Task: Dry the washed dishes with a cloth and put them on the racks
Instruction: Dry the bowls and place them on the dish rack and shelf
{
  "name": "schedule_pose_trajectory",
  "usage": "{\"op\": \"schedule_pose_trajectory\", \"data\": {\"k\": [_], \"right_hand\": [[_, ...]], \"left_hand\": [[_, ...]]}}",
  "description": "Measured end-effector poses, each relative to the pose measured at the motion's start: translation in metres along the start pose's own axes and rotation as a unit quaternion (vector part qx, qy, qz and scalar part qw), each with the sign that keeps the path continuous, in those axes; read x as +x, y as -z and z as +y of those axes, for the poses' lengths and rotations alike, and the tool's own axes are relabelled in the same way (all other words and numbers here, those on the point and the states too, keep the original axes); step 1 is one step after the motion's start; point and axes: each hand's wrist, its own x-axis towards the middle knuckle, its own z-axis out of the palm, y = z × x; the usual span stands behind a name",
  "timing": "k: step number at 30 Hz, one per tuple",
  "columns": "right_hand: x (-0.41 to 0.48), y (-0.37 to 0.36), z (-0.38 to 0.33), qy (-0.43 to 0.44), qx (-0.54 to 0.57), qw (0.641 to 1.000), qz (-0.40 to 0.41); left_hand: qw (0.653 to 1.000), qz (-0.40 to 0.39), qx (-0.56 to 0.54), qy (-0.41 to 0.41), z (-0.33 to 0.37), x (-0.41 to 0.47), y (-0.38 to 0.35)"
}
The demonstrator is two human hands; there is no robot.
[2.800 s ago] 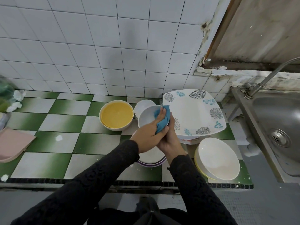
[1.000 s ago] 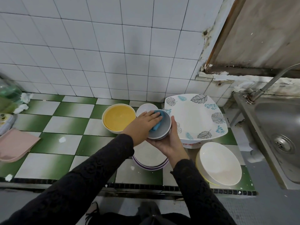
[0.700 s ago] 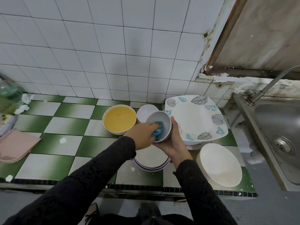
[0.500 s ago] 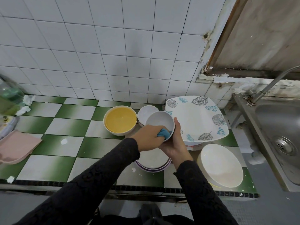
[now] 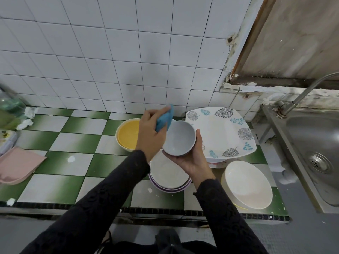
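A home kitchen: white wall tiles (image 5: pixel 110 61), a green-and-white checked tiled surface (image 5: pixel 73 162), a steel sink (image 5: pixel 315 143) with a tap (image 5: pixel 310 88), and bowls (image 5: pixel 245 184) and plates (image 5: pixel 220 132) standing about.

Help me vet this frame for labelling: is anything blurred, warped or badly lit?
Head view: wall tiles bow from wide-angle distortion; head view: green bottle at the left edge is smeared, grey bowl sharp, blue cloth slightly soft; head view: light is even, with a faint shadow on the tiles above the bowl and no hard glare on the sink.
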Motion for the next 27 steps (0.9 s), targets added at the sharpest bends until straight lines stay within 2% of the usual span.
{"op": "schedule_pose_trajectory", "data": {"k": [2, 4, 6, 9, 13, 15, 17, 19, 21, 23, 27], "right_hand": [[0.0, -0.003, 0.004, -0.001, -0.002, 1.0, -0.02], [-0.001, -0.006, 0.007, -0.001, -0.01, 0.999, -0.031], [0.0, -0.004, 0.008, 0.009, -0.024, 1.0, -0.013], [0.004, 0.004, 0.008, 0.03, -0.044, 0.998, 0.019], [0.005, 0.014, 0.002, 0.069, -0.035, 0.996, 0.045], [0.002, 0.016, -0.003, 0.072, -0.039, 0.996, 0.038], [-0.003, 0.014, -0.009, 0.054, -0.055, 0.997, 0.018], [-0.004, 0.009, -0.014, 0.034, -0.065, 0.997, 0.008], [-0.005, 0.006, -0.018, 0.017, -0.077, 0.997, 0.009], [-0.005, 0.007, -0.022, 0.012, -0.093, 0.995, 0.024], [-0.005, 0.013, -0.029, -0.018, -0.105, 0.992, 0.062]], "left_hand": [[0.994, -0.042, 0.08, -0.063, -0.008, -0.011, -0.008], [0.981, -0.127, 0.126, -0.078, -0.015, -0.024, -0.016], [0.969, -0.198, 0.144, -0.033, -0.015, -0.035, -0.021], [0.952, -0.261, 0.146, 0.065, -0.014, -0.04, -0.023], [0.927, -0.343, 0.038, 0.147, -0.007, -0.036, -0.016], [0.924, -0.349, -0.004, 0.155, -0.003, -0.033, -0.011], [0.928, -0.348, 0.006, 0.133, 0.001, -0.028, -0.005], [0.93, -0.353, 0.087, 0.055, 0.0, -0.024, -0.001], [0.909, -0.359, 0.207, -0.042, -0.007, -0.023, -0.003], [0.893, -0.356, 0.262, -0.08, -0.01, -0.028, -0.01], [0.927, -0.28, 0.222, -0.115, -0.019, -0.046, -0.018]]}}
